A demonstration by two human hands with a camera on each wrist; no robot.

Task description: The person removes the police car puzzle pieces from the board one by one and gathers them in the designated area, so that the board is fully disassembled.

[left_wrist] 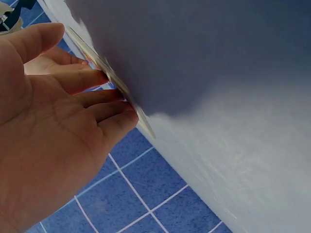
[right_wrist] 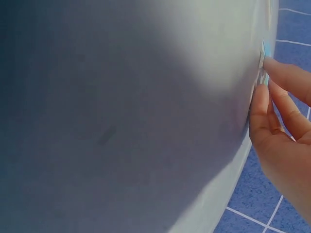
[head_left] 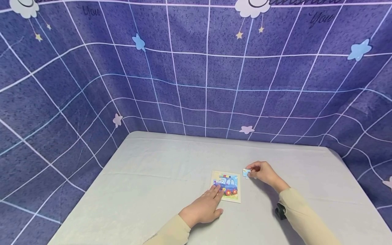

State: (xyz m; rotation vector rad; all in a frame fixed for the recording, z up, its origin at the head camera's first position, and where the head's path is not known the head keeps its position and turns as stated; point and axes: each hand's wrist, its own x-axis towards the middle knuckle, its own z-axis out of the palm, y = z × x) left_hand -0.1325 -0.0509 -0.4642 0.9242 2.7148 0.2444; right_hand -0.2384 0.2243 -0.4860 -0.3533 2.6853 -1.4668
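Observation:
A square jigsaw puzzle (head_left: 229, 185) with a blue cartoon car and a pale frame lies flat on the table. My left hand (head_left: 206, 206) rests its straight fingertips on the lower left part of it. In the left wrist view the puzzle's frame (left_wrist: 146, 124) shows edge-on beside the fingertips of the left hand (left_wrist: 73, 126). To the right of the puzzle, my right hand (head_left: 261, 173) pinches a small light-blue puzzle piece (head_left: 246, 173) between thumb and fingers. The right wrist view shows that piece (right_wrist: 265, 51) edge-on at the fingertips of the right hand (right_wrist: 286, 111).
The table (head_left: 147, 177) has a pale cloth over it. Behind and at both sides hangs a dark blue curtain (head_left: 190, 95) with a grid and stars. A black device (head_left: 280, 211) sits at the right wrist.

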